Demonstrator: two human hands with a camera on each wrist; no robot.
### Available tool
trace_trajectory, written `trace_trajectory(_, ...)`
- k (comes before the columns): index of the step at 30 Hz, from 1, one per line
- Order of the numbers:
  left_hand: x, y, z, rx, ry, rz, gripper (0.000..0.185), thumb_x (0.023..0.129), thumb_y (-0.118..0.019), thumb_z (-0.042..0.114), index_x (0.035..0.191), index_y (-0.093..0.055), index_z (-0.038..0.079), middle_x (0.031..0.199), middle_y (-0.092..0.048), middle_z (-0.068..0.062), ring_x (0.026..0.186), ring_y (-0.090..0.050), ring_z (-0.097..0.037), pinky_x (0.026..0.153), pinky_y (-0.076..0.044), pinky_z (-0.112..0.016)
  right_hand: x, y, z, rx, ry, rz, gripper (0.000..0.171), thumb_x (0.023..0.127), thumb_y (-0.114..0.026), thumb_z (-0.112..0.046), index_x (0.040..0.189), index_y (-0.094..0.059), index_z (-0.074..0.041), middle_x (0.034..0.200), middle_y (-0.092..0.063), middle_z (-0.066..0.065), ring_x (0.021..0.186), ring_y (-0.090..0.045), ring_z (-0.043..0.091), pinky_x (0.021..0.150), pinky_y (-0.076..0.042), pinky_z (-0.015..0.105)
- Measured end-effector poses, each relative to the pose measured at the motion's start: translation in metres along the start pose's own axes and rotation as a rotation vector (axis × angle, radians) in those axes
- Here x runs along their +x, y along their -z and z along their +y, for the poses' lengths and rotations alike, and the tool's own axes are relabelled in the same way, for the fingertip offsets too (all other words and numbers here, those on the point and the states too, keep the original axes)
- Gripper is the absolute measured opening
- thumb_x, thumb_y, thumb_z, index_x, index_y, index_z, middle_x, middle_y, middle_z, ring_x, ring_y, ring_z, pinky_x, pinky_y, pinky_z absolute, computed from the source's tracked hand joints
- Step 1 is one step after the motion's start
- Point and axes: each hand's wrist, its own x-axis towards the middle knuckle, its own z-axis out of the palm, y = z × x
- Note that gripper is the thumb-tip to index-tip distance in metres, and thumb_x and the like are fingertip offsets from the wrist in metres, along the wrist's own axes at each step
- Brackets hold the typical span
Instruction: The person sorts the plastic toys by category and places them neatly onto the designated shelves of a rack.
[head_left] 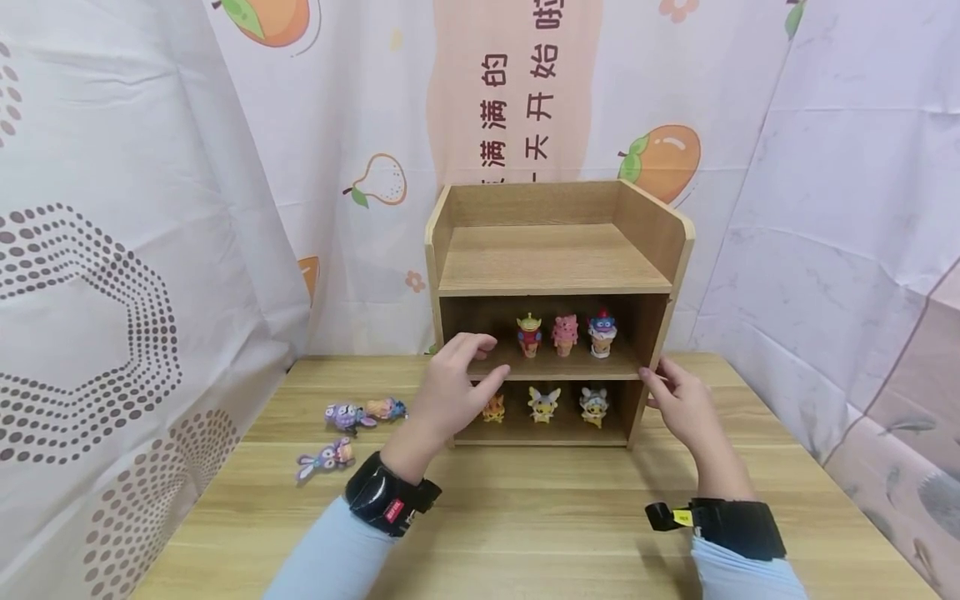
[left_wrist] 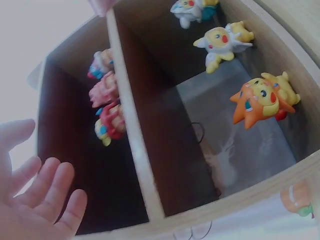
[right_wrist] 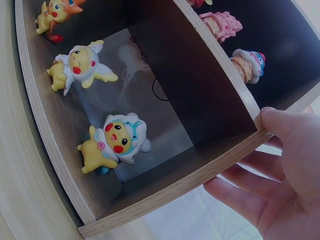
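Note:
A small wooden shelf point(head_left: 555, 290) stands on the table. My left hand point(head_left: 448, 390) is in front of its left part at the middle compartment, fingers spread and holding nothing. My right hand point(head_left: 684, 407) grips the shelf's right side panel, thumb on the front edge and fingers along the outer face. In the middle compartment stand a red and yellow figurine point(head_left: 529, 335), a pink figurine point(head_left: 565, 335) and a blue and white figurine point(head_left: 602, 333). Below them are an orange-hooded yellow figurine point(left_wrist: 264, 97), a white-hooded one point(head_left: 543, 404) and a grey-white-hooded one point(head_left: 593, 406).
Left of the shelf, a purple figurine point(head_left: 347, 417), a blue-topped cone figurine point(head_left: 387, 408) and a purple long-eared figurine point(head_left: 326, 459) lie on the wooden table point(head_left: 525, 517). Printed curtains point(head_left: 360, 108) hang behind and at both sides.

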Motion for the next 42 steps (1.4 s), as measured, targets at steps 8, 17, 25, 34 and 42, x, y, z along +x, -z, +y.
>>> trace_trajectory(8,-0.003,0.033,-0.006,-0.067,-0.070,0.190,0.022,0.088,-0.078,0.013,0.105,-0.070,0.003,0.099,-0.070,-0.008,0.087,-0.067,-0.024,0.076,-0.057,-0.040,0.001,0.001,-0.001,0.003,-0.009,-0.012,0.057,0.109,-0.048,-0.036,0.148,-0.046,0.005,0.135,-0.055,0.035,0.108,-0.066,0.047,0.076,-0.060,0.042)
trace_trajectory(17,-0.010,0.059,-0.029,-0.008,0.016,0.177,0.025,0.089,-0.078,0.016,0.108,-0.070,0.002,0.100,-0.072,-0.009,0.087,-0.067,-0.021,0.068,-0.057,-0.035,0.001,0.001,0.000,0.007,-0.005,-0.012,0.057,0.109,-0.049,-0.036,0.149,-0.045,0.004,0.136,-0.055,0.035,0.108,-0.066,0.047,0.076,-0.060,0.042)
trace_trajectory(25,-0.017,0.076,-0.053,0.069,0.140,0.124,0.028,0.089,-0.080,0.017,0.112,-0.070,0.005,0.102,-0.072,-0.010,0.087,-0.067,-0.024,0.067,-0.056,-0.039,0.001,0.001,0.000,0.001,-0.015,-0.008,0.056,0.108,-0.049,-0.036,0.148,-0.047,0.002,0.136,-0.055,0.034,0.108,-0.066,0.047,0.077,-0.060,0.043)
trace_trajectory(34,-0.027,0.087,-0.078,0.187,0.278,-0.075,0.041,0.091,-0.078,0.030,0.121,-0.065,0.005,0.112,-0.066,-0.011,0.100,-0.064,-0.029,0.083,-0.054,-0.047,0.000,0.000,0.001,0.003,-0.002,-0.008,0.055,0.109,-0.049,-0.036,0.149,-0.047,0.002,0.135,-0.056,0.034,0.108,-0.066,0.047,0.076,-0.060,0.043)
trace_trajectory(42,-0.037,0.090,-0.096,0.235,0.423,-0.259,0.051,0.090,-0.078,0.032,0.131,-0.060,0.007,0.132,-0.059,-0.012,0.116,-0.060,-0.036,0.095,-0.051,-0.055,0.000,0.000,0.000,-0.007,-0.004,-0.008,0.056,0.109,-0.048,-0.037,0.149,-0.046,0.002,0.135,-0.056,0.034,0.106,-0.067,0.047,0.077,-0.059,0.045)
